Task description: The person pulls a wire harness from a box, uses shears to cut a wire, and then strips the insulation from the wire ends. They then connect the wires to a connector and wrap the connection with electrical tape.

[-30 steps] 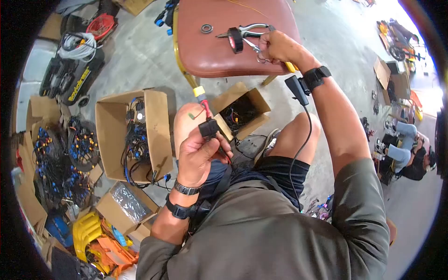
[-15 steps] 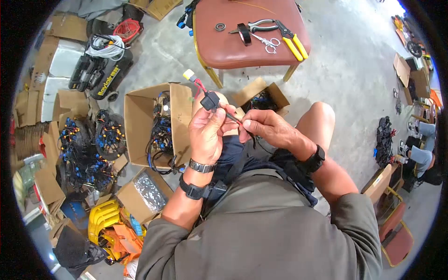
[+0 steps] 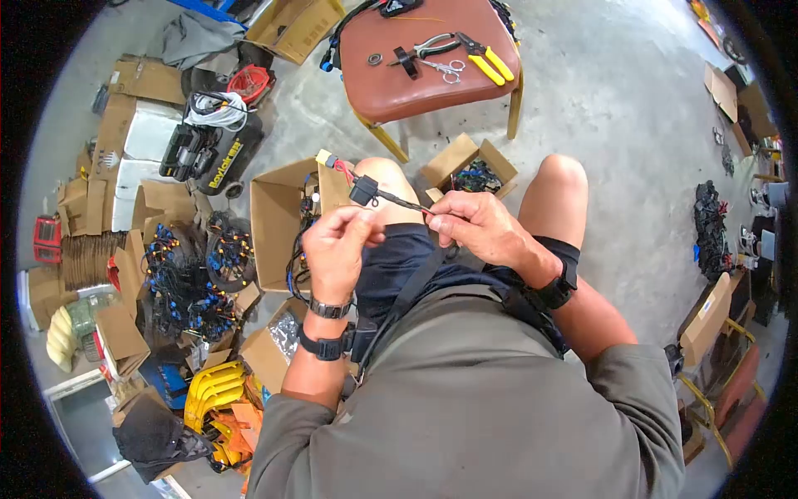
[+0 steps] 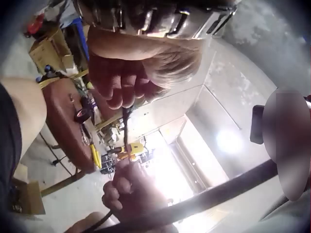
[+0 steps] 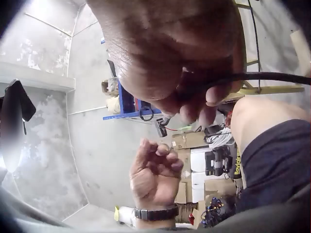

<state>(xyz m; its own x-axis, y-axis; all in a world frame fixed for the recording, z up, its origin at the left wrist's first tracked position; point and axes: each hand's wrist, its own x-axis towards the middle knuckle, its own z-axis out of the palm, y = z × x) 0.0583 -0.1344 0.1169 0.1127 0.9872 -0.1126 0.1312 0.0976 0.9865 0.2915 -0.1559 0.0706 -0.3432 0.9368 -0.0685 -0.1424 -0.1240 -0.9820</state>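
My right hand [image 3: 482,224] pinches a black cable [image 3: 405,202] between thumb and fingers, over my lap. The cable runs up and left to a black square block [image 3: 363,190], then by short red wires to a yellow connector [image 3: 327,158]. Just below the block is my left hand [image 3: 332,245], its fingers loosely curled. In the right wrist view, that left hand [image 5: 155,182] shows nothing between its fingers, and the block [image 5: 161,128] hangs apart above it. A dark length of cable [image 4: 127,127] stretches between both hands in the left wrist view.
On a brown padded chair [image 3: 432,100] ahead lie yellow-handled pliers [image 3: 490,65], scissors [image 3: 450,71], grey pliers [image 3: 436,43], black tape [image 3: 406,62] and a ring [image 3: 375,59]. Cardboard boxes [image 3: 278,229] stand by my knees. Bundled wiring [image 3: 195,274] lies on the left.
My right hand has left the tools on the chair and come to the cable, which it now pinches. My left hand has let go of the cable and drawn back to the left.
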